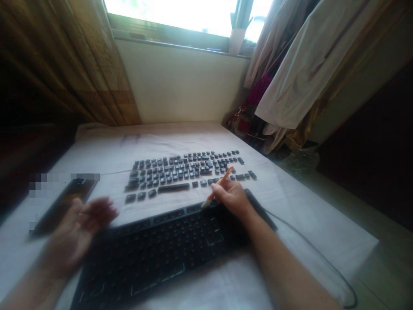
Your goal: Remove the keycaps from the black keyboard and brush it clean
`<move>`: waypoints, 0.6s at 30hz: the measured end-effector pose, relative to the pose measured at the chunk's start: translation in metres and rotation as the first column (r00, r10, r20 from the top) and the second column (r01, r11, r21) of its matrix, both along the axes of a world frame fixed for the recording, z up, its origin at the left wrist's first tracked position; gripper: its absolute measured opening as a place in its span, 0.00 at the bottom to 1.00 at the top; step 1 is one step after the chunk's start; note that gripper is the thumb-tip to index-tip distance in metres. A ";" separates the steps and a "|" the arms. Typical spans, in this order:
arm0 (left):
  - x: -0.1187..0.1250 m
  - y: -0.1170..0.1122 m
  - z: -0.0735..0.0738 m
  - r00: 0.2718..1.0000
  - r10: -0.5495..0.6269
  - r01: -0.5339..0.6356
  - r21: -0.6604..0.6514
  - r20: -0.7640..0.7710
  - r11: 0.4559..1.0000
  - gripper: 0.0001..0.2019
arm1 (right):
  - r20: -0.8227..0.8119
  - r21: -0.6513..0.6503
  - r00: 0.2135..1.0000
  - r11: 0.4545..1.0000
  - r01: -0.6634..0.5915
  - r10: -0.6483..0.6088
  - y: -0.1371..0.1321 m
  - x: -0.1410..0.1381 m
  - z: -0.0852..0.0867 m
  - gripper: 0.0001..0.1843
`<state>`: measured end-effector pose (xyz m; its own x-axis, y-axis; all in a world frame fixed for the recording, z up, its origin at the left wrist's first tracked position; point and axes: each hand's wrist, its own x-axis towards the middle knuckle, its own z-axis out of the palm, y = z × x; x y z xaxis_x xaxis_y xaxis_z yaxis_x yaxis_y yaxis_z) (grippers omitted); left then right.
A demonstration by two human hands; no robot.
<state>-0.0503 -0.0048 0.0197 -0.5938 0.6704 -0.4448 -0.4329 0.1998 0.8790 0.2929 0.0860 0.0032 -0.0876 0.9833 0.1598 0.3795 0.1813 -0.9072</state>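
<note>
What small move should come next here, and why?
Probably a short stroke of the brush along the top strip of the keyboard: the right hand already holds it with the pale tip down at that strip, and the loose keycaps lie in rows beyond, seemingly leaving room.

Counted at one white-covered table [290, 202]: one black keyboard body [155, 249], one orange-handled brush [223, 180], one dark flat device [64, 204], one dark cable [306, 239] and two hands, being one left hand [75, 234] and one right hand [235, 199]. Loose black keycaps [176, 175] number several dozen, blur preventing an exact figure; one long bar key [174, 187] is noted, with three keycaps [141, 196] in line to its left. Beyond: one window [174, 17], one pale container [237, 41] on its ledge, and one tan curtain [106, 86] at left.
</note>
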 end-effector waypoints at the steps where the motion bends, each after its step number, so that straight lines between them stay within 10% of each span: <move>1: 0.001 0.000 0.001 1.000 -0.001 0.001 0.000 0.005 1.000 0.24 | 0.000 -0.001 1.000 1.000 0.001 -0.001 0.000 0.000 0.000 0.17; 18: 0.003 -0.001 0.001 0.999 -0.038 0.037 0.037 0.022 0.999 0.24 | -0.012 0.013 1.000 1.000 0.008 -0.008 -0.003 -0.002 0.002 0.19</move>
<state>-0.0470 -0.0061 0.0204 -0.5581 0.7080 -0.4327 -0.4453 0.1844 0.8762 0.2911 0.0827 0.0049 -0.0777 0.9818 0.1734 0.3699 0.1899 -0.9095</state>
